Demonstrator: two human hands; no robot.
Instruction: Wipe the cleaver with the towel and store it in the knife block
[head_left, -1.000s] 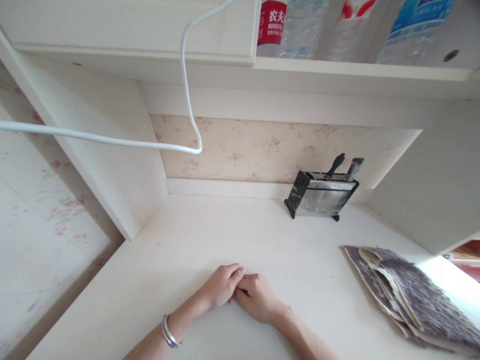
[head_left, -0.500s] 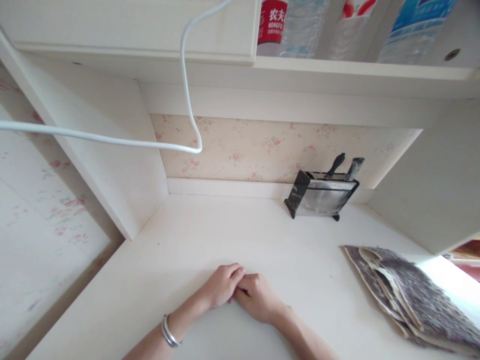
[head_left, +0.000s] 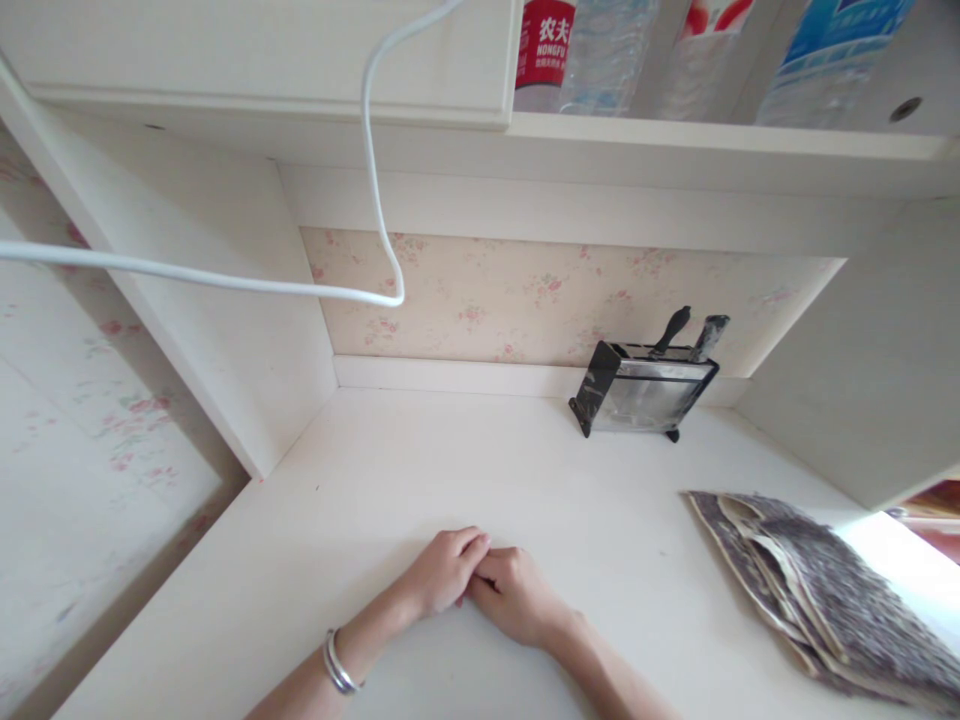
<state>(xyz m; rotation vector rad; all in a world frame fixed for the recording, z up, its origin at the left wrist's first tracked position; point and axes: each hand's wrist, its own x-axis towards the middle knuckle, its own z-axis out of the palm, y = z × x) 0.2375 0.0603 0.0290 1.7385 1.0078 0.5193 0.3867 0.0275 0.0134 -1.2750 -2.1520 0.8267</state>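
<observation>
1. The white tabletop [head_left: 450,450] is the largest thing, and it extends under both hands.
2. Above it runs a white shelf [head_left: 712,165], on which plastic bottles [head_left: 544,45] stand, their tops cut off by the edge of the view.
3. On the right side of the tabletop lies a folded furry mat [head_left: 847,580], grey-brown, well apart from the hands.
4. Near the back stands a metal-and-black knife holder [head_left: 652,402]; two dark handles [head_left: 673,332] rise from it.
5. At the near middle, the left hand [head_left: 448,572] and the right hand [head_left: 517,600] are clasped together, fingers bent inward; whether something lies between the palms, one cannot tell.
6. A silver bangle [head_left: 337,668] circles the left wrist.
</observation>
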